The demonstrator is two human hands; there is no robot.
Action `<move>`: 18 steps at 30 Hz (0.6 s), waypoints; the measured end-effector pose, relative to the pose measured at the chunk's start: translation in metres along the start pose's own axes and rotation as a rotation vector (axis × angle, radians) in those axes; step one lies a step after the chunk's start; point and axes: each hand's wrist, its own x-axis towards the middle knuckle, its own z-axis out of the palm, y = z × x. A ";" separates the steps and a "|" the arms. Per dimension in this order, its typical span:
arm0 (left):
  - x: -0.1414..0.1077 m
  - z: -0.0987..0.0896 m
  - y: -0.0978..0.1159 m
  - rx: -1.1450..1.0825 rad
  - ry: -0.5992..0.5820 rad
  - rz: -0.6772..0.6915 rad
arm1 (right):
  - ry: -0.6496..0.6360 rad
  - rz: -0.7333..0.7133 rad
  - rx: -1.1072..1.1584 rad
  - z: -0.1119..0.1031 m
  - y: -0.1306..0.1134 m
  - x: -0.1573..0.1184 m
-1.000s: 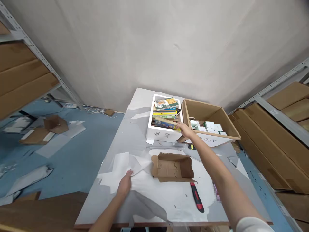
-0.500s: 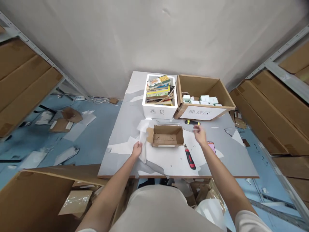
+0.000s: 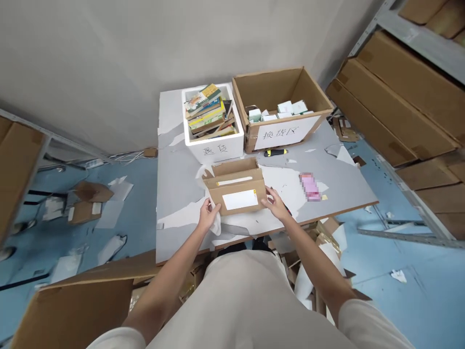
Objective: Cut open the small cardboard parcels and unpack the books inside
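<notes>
box: small brown cardboard box (image 3: 237, 193) on grey table (image 3: 174, 169), lifted and tilted so labelled side faces camera
left hand: left hand (image 3: 209, 214) at box's left end, fingers curled round lower left corner, also bunching white paper (image 3: 218, 225) just under box
right hand: right hand (image 3: 276, 205) at box's right end, thumb and fingers pinching right edge
progress: looks early to mid; box taken up in both hands, flaps open, nothing visible inside as far as can be told; closing or sorting not yet done
box look: flat mailer type, white blank label on front face, strip of pale tape above label, top flap standing open behind, corners slightly worn
behind box: white foam bin (image 3: 214, 145) with stacked books (image 3: 208, 112); right of bin, large open carton (image 3: 283, 109) with small white packs and handwritten sign
right of box: yellow-black cutter (image 3: 275, 152) near carton, pink blurred item (image 3: 309, 186) further right
under box: torn white paper sheets spread on table
</notes>
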 end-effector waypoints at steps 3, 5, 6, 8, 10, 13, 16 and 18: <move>-0.016 0.002 -0.004 0.045 -0.088 -0.047 | -0.044 0.053 0.076 0.004 0.003 -0.041; -0.023 0.009 -0.007 0.114 -0.119 -0.112 | -0.060 0.131 0.155 0.013 0.011 -0.060; -0.025 0.013 -0.008 0.145 -0.131 -0.144 | -0.055 0.167 0.193 0.018 0.015 -0.067; -0.028 0.019 -0.007 0.191 -0.156 -0.183 | -0.011 0.201 0.244 0.026 0.023 -0.076; -0.032 0.024 -0.001 0.238 -0.180 -0.158 | 0.050 0.184 0.265 0.025 0.028 -0.083; -0.040 0.035 0.017 0.343 -0.200 -0.010 | 0.137 0.125 0.274 0.006 0.029 -0.101; -0.049 0.068 0.041 0.433 -0.288 0.167 | 0.297 0.055 0.267 -0.029 0.033 -0.138; -0.057 0.106 0.055 0.467 -0.408 0.262 | 0.477 0.039 0.231 -0.055 0.042 -0.175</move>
